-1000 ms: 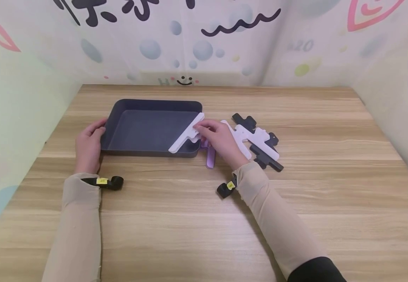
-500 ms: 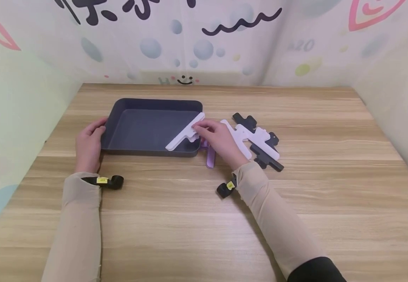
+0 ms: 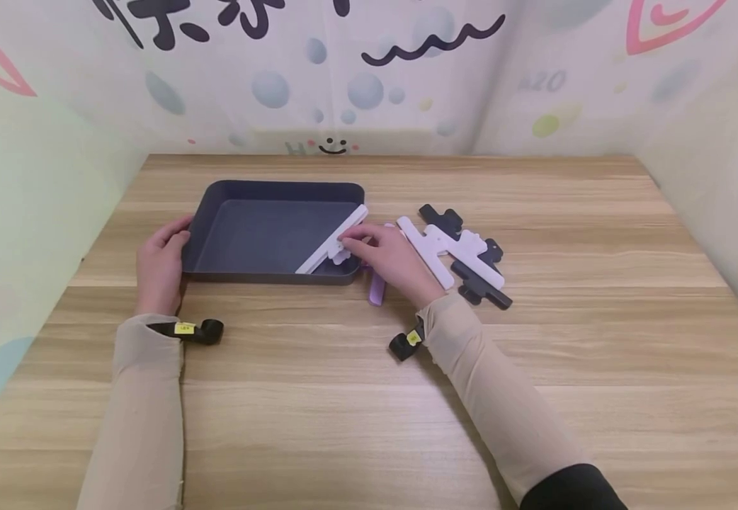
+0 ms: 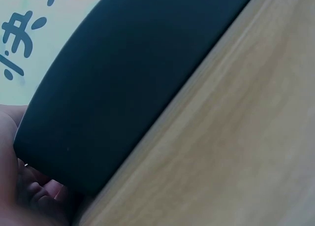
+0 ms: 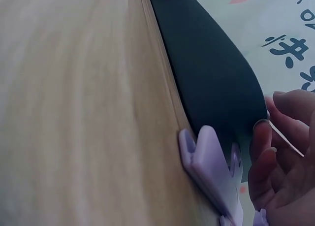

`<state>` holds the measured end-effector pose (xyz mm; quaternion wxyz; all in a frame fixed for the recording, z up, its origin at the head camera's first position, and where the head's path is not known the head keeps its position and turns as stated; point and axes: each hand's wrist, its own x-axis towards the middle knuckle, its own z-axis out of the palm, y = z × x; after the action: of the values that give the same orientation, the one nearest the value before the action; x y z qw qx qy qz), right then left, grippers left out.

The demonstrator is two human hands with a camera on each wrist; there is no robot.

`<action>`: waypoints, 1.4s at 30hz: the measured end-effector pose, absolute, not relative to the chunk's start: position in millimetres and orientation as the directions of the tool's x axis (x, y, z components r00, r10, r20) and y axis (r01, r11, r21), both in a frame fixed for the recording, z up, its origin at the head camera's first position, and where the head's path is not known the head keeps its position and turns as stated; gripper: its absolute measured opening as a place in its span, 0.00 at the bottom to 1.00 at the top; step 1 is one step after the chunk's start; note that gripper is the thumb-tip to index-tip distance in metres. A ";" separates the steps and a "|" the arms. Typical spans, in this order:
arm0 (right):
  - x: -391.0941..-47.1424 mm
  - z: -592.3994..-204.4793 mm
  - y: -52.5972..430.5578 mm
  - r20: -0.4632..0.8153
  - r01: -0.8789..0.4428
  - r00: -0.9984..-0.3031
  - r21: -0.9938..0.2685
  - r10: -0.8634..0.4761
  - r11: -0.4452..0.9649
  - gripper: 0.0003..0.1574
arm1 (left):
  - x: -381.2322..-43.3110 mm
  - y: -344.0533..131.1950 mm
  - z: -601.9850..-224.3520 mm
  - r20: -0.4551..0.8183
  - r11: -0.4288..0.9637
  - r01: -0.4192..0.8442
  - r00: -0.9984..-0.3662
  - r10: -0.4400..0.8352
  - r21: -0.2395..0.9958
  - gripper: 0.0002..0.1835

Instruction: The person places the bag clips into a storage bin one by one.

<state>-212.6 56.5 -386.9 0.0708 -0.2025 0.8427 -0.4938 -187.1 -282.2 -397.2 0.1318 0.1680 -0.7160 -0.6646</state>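
Note:
In the head view my left hand [image 3: 159, 265] grips the left end of a dark grey rectangular tray [image 3: 251, 278], its thumb by the rim. The left wrist view shows curled fingers [image 4: 39, 191] at the tray's end wall. A white bag clip [image 3: 318, 256] slants across the tray's right end, its lower end behind the front wall. Thumb and forefinger of my right hand [image 3: 394, 262] pinch this clip near its handle. Under that hand, just outside the tray, lies a purple bag clip [image 3: 377, 287], partly covered. The right wrist view shows a purple clip [image 5: 211, 169] beside the tray's wall.
Right of my right hand lies a loose pile of bag clips: white ones [image 3: 471, 256] over black ones [image 3: 486, 287], with another black clip [image 3: 442, 221] at the back. A printed cloth [image 3: 369, 113] hangs behind the wooden table [image 3: 292, 397].
My right hand has moved slightly left and down with the white clip, whose lower end has dropped from over the front rim to inside the tray. My left hand stays put.

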 end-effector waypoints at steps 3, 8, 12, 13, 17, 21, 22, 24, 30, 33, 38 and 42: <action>-212.9 -387.3 57.2 0.095 -0.282 -0.904 -0.866 -0.417 0.413 0.13 | -187.3 -282.1 -397.1 -0.030 0.060 -0.060 -0.909 -0.416 0.996 0.18; -213.0 -388.3 58.0 0.099 -0.277 -0.903 -0.878 -0.417 0.391 0.13 | -187.9 -282.3 -397.5 -0.028 0.061 -0.059 -0.908 -0.417 0.996 0.18; -212.5 -388.7 57.7 0.068 -0.237 -0.911 -0.892 -0.406 0.384 0.11 | -188.1 -282.8 -398.1 -0.035 0.054 -0.063 -0.908 -0.417 0.997 0.18; -212.4 -389.0 57.9 0.061 -0.228 -0.913 -0.896 -0.404 0.381 0.10 | -188.4 -282.6 -398.3 -0.035 0.057 -0.065 -0.908 -0.418 0.996 0.18; -212.6 -389.9 58.0 0.051 -0.203 -0.915 -0.916 -0.401 0.346 0.10 | -188.8 -282.0 -398.7 -0.030 0.069 -0.064 -0.908 -0.418 0.996 0.18; -214.2 -390.5 58.6 0.037 -0.168 -0.916 -0.940 -0.400 0.297 0.10 | -187.6 -281.5 -399.1 -0.030 0.061 -0.060 -0.910 -0.413 0.996 0.18; -214.8 -390.4 59.1 0.028 -0.151 -0.916 -0.949 -0.400 0.277 0.10 | -187.4 -281.6 -399.3 -0.030 0.059 -0.060 -0.911 -0.412 0.996 0.17; -215.7 -389.8 60.7 0.007 -0.111 -0.917 -0.965 -0.398 0.237 0.11 | -186.8 -281.2 -399.2 -0.033 0.050 -0.059 -0.912 -0.409 0.997 0.17; -217.3 -384.9 66.5 -0.038 -0.048 -0.920 -0.977 -0.390 0.207 0.13 | -186.5 -281.7 -399.3 -0.042 0.041 -0.065 -0.909 -0.416 0.997 0.17; -218.4 -383.0 69.2 -0.055 -0.034 -0.923 -0.974 -0.380 0.223 0.12 | -186.6 -282.7 -399.5 -0.049 0.041 -0.073 -0.906 -0.421 0.997 0.17; -221.9 -382.5 75.8 -0.026 -0.059 -0.933 -0.973 -0.360 0.222 0.12 | -187.1 -282.6 -399.5 -0.051 0.042 -0.076 -0.905 -0.422 0.996 0.17; -222.8 -379.0 81.6 -0.001 -0.070 -0.943 -0.977 -0.331 0.202 0.14 | -188.0 -282.1 -399.8 -0.044 0.051 -0.072 -0.907 -0.418 0.996 0.17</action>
<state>-222.8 81.6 -379.0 0.1059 -0.1306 0.7681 -0.6179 -188.0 -282.1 -399.8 0.1297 0.1717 -0.7132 -0.6671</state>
